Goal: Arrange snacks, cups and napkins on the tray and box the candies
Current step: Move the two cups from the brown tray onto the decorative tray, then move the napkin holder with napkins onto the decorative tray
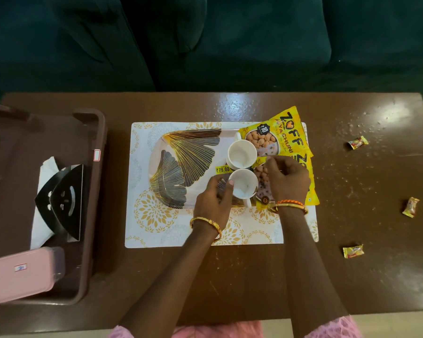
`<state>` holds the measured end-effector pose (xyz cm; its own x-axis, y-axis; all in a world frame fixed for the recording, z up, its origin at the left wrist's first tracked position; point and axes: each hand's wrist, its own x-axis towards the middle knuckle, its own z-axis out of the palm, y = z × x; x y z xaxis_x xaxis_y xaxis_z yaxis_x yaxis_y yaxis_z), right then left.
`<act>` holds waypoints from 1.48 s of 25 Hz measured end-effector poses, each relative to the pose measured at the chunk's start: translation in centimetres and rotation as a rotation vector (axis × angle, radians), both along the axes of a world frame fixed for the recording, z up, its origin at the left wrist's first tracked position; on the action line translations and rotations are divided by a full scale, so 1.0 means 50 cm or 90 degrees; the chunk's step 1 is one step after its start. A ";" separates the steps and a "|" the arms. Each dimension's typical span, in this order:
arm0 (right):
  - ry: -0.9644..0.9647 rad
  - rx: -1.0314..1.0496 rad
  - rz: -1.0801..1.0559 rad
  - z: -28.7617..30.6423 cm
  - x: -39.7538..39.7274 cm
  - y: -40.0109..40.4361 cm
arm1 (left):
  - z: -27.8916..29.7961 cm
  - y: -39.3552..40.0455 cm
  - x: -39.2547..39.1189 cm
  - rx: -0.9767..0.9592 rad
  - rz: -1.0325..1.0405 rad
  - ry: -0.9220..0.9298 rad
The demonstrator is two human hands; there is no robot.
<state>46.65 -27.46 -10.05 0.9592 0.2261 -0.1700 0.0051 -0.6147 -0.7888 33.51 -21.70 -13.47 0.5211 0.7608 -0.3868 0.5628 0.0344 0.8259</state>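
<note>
Left hand (214,195) gripped near white ceramic cup (243,184) on leaf-print tray (181,152); right hand (287,178) fingers curled over yellow snack packet (291,191), grip unclear.

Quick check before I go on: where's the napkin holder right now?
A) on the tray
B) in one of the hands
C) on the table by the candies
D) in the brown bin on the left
D: the black napkin holder with white napkins stands inside the brown bin, left of the tray.
</note>
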 end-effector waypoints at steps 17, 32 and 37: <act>-0.094 0.095 0.204 -0.020 -0.363 0.050 | 0.057 -0.023 -0.317 0.249 0.126 0.143; 0.013 0.075 0.298 0.038 -0.681 0.247 | 0.134 0.195 -0.673 0.287 0.255 0.254; 0.041 -0.044 0.287 0.015 -0.706 0.355 | 0.098 0.309 -0.649 0.149 0.157 0.214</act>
